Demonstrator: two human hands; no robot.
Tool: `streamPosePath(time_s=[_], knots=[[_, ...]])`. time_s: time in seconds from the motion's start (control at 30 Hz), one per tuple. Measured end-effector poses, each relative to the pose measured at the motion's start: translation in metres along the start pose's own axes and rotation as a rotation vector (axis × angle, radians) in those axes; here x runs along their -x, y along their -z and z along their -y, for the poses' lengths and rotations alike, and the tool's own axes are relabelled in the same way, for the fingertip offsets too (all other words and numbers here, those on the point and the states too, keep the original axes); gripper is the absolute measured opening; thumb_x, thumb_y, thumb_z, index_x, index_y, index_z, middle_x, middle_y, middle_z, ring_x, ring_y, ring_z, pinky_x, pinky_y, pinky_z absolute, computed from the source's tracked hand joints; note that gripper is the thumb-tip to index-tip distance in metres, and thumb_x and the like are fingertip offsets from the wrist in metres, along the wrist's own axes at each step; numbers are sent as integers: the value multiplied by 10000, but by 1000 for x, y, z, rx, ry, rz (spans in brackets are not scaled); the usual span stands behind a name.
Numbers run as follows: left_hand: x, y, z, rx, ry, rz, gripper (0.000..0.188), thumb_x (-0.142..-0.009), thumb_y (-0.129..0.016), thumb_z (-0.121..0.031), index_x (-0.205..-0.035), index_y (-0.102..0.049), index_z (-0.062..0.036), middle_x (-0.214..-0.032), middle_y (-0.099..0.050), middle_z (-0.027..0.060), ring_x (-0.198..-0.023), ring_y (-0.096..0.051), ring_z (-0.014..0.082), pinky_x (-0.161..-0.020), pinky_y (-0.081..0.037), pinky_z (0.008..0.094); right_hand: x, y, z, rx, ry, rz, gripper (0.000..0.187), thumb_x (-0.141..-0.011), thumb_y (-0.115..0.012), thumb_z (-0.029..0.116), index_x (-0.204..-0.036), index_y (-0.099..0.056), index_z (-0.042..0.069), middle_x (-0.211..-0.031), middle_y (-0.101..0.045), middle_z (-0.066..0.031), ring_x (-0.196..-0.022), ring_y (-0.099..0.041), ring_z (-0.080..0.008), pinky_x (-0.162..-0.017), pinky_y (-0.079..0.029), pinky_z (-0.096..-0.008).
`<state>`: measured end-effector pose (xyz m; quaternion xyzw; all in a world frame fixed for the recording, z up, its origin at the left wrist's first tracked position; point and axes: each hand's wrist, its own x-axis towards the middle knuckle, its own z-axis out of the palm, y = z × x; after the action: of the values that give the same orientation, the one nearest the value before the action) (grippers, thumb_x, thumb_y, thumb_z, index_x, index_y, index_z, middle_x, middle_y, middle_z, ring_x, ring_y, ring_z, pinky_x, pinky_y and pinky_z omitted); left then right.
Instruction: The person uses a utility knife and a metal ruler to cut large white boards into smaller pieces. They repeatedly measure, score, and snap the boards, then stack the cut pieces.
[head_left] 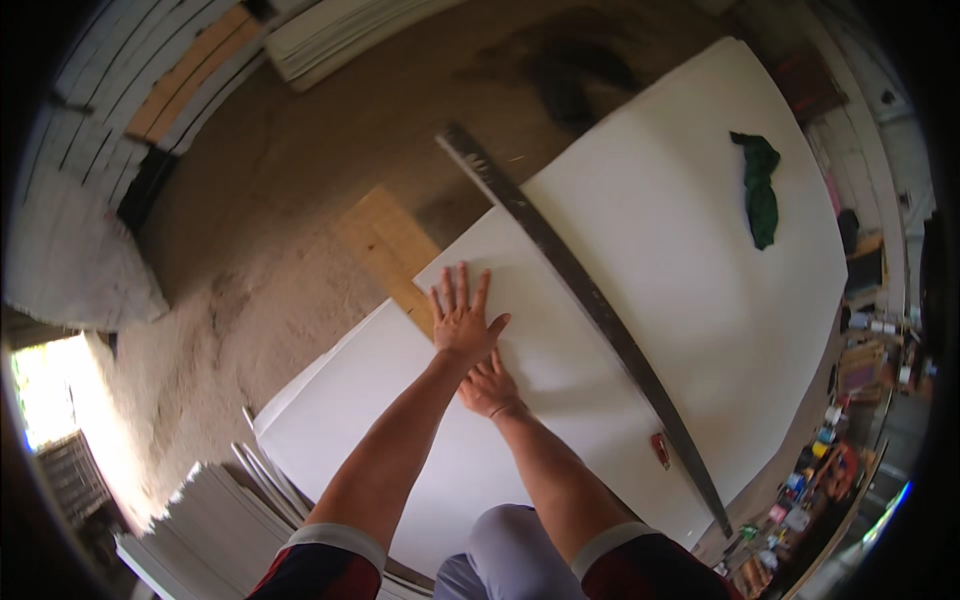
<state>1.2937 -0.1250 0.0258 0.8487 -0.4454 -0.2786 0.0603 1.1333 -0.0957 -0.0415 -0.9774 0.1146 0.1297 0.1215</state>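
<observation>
Wooden board [385,240] is seen at the edge of the white sheet [570,400], which is laid out under both hands; left hand [462,322] is spread flat by that edge; right hand [490,388] is set just below, fingers partly hidden, grip cannot be told; edge is apparently being steadied; even pressure seems called for next, with dark straightedge [595,300] and red tool [661,450] undisturbed; green cloth [761,190] is seen beyond.

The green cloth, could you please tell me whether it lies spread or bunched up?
Bunched up: the green cloth lies in a narrow, creased strip on the white board.
</observation>
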Motion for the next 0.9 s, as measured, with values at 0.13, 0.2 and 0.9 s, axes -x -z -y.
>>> streamPosePath(time_s=[0.13,0.2,0.9], knots=[[-13,3,-14,-1,60,149,1179,-893,-635,-766,-1731,-1,-230,-1757,160,257,-1594,232,484,-1259,94,683,2,-4,-2,-8,5,-229,492,-1046,-560,401,-1465,-603,147,-1542,-547,-73,-1506,-401,-315,-1276,-247,-609],[-15,7,-9,-28,59,232,1443,-720,-762,-829,-1722,74,-214,-1726,221,304,-1567,278,514,-1249,100,687,2,-7,0,-16,15,-339,495,-1030,-588,407,-1455,-618,158,-1509,-568,-61,-1476,-432,-309,-1273,-272,-570],[-23,1,-5,-264,153,366,1714,-558,-921,-772,-1673,238,-179,-1646,339,371,-1520,328,571,-1214,60,755,264,35,-191,-207,-820,-360,684,-967,-690,503,-1519,-535,130,-1481,-532,-217,-1375,-512,-425,-1163,-352,-660]])
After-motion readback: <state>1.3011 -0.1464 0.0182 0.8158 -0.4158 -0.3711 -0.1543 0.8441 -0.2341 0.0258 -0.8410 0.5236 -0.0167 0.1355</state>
